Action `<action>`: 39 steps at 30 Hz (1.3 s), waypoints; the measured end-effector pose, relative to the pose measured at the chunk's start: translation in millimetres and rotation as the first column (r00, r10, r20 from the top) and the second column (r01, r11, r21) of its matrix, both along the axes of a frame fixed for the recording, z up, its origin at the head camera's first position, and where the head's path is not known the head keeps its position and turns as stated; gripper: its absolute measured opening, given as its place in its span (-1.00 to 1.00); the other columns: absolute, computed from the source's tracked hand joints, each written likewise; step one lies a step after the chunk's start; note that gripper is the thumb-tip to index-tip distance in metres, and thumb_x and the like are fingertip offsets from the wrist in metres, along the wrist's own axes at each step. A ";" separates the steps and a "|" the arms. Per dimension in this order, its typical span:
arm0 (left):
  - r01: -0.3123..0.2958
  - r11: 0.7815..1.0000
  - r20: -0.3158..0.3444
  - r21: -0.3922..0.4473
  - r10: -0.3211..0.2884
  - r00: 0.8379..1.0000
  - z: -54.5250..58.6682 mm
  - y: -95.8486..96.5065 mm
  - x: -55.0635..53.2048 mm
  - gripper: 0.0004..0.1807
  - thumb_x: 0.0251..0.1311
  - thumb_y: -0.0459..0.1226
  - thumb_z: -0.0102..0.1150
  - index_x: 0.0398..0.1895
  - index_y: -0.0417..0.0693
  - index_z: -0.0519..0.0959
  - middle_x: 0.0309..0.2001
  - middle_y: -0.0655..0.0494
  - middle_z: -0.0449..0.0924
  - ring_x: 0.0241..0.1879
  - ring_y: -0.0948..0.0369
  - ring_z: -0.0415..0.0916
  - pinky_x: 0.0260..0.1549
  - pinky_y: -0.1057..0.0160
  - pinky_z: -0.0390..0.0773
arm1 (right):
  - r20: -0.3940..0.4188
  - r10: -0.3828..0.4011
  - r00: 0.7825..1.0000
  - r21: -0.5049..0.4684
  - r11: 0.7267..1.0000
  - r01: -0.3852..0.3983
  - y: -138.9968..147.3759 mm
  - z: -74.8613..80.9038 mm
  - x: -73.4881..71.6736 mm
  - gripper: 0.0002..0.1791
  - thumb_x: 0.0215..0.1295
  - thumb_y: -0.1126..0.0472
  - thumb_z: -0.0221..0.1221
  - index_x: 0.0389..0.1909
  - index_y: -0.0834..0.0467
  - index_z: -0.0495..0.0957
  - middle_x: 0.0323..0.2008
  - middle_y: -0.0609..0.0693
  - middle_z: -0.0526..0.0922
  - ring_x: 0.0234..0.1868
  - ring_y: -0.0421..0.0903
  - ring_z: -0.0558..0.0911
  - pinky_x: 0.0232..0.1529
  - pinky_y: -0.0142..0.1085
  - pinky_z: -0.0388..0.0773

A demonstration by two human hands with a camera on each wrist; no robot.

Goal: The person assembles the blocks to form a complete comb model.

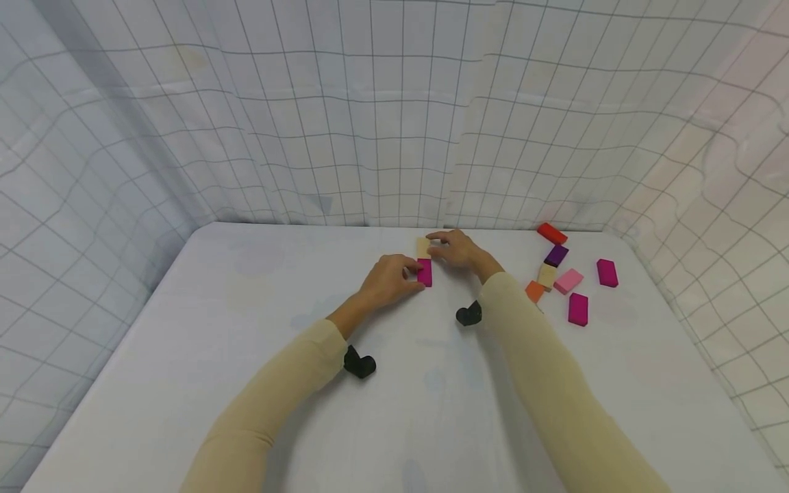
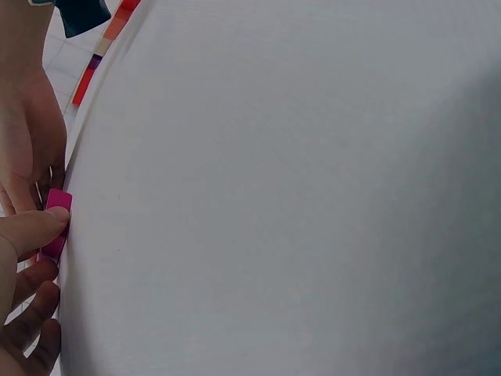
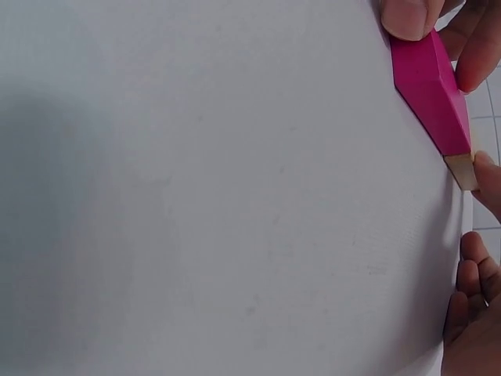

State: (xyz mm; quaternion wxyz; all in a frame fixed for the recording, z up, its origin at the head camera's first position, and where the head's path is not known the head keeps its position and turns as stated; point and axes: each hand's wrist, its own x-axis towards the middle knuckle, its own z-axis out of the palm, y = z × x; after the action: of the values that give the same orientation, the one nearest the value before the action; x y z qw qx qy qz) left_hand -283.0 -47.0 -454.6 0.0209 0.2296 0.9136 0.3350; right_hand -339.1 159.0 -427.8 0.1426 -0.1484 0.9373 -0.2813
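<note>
A magenta block (image 1: 424, 272) and a cream block (image 1: 422, 247) lie end to end near the table's far edge, the cream one farther back. My left hand (image 1: 390, 279) pinches the magenta block; in the left wrist view its thumb (image 2: 55, 219) presses on the block. At the cream block's right side is my right hand (image 1: 456, 249), with index finger and thumb parted at its edge. In the right wrist view a fingertip touches the cream block (image 3: 463, 171), while the other fingers (image 3: 470, 270) rest loosely bent beside it.
On the right lie a red block (image 1: 552, 233), a purple block (image 1: 556, 255), another cream block (image 1: 546, 276), a pink block (image 1: 568, 281), an orange block (image 1: 534, 292) and two more magenta blocks (image 1: 578, 309). A white gridded curtain (image 1: 394, 123) surrounds the table (image 1: 419, 411).
</note>
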 end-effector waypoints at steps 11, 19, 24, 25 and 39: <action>-0.006 1.000 -0.009 -0.014 0.005 1.000 0.5 0.4 0.2 -0.62 0.23 -0.22 0.49 0.09 -0.15 0.74 -0.13 0.06 0.71 -0.19 0.15 0.58 -0.14 0.20 0.60 | -0.016 0.012 1.000 -0.002 1.000 -0.012 0.0 -0.5 -1.0 -0.45 0.57 0.07 0.08 0.49 0.15 0.40 0.39 0.30 0.38 0.41 0.20 0.34 0.43 0.11 0.24; -0.010 1.000 -0.020 -0.019 0.010 1.000 -0.7 -0.3 -0.3 -0.61 0.24 -0.22 0.48 0.11 -0.15 0.73 -0.11 0.06 0.71 -0.18 0.15 0.57 -0.13 0.21 0.61 | -0.016 -0.004 1.000 0.019 1.000 0.004 -1.7 -2.0 -2.3 -0.44 0.57 0.03 0.07 0.50 0.11 0.40 0.39 0.29 0.41 0.43 0.22 0.34 0.42 0.15 0.24; -0.011 1.000 -0.025 -0.018 0.010 1.000 -1.8 -1.3 -2.0 -0.62 0.24 -0.22 0.48 0.10 -0.15 0.73 -0.12 0.05 0.71 -0.18 0.15 0.58 -0.12 0.19 0.61 | -0.032 0.001 0.999 0.044 0.999 0.000 -2.9 -2.2 -2.7 -0.44 0.57 0.02 0.07 0.50 0.10 0.40 0.37 0.28 0.44 0.40 0.23 0.37 0.40 0.18 0.23; -0.011 1.000 -0.026 -0.018 0.011 1.000 -1.8 -1.4 -2.3 -0.62 0.24 -0.22 0.48 0.10 -0.15 0.74 -0.12 0.05 0.71 -0.18 0.15 0.58 -0.12 0.19 0.61 | -0.033 0.001 0.999 0.046 0.999 0.001 -3.1 -2.2 -2.6 -0.44 0.58 0.02 0.07 0.50 0.10 0.40 0.37 0.28 0.44 0.40 0.23 0.37 0.40 0.18 0.23; 0.056 0.993 0.040 0.105 -0.060 0.997 3.0 -15.8 -19.2 -0.47 0.30 -0.11 0.43 0.26 -0.18 0.62 0.02 -0.03 0.64 -0.08 0.08 0.58 -0.02 0.15 0.59 | 0.113 -0.017 0.993 -0.086 0.996 0.027 10.0 14.6 -0.3 -0.31 0.61 -0.04 0.06 0.63 0.04 0.14 0.38 0.29 0.37 0.38 0.23 0.37 0.38 0.15 0.29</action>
State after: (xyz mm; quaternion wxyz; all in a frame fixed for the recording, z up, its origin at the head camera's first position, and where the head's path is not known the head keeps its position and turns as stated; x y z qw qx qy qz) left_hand -302.3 -62.7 -451.6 0.0383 0.2496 0.8873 0.3859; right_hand -339.4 169.0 -413.2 0.1853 -0.1282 0.9162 -0.3313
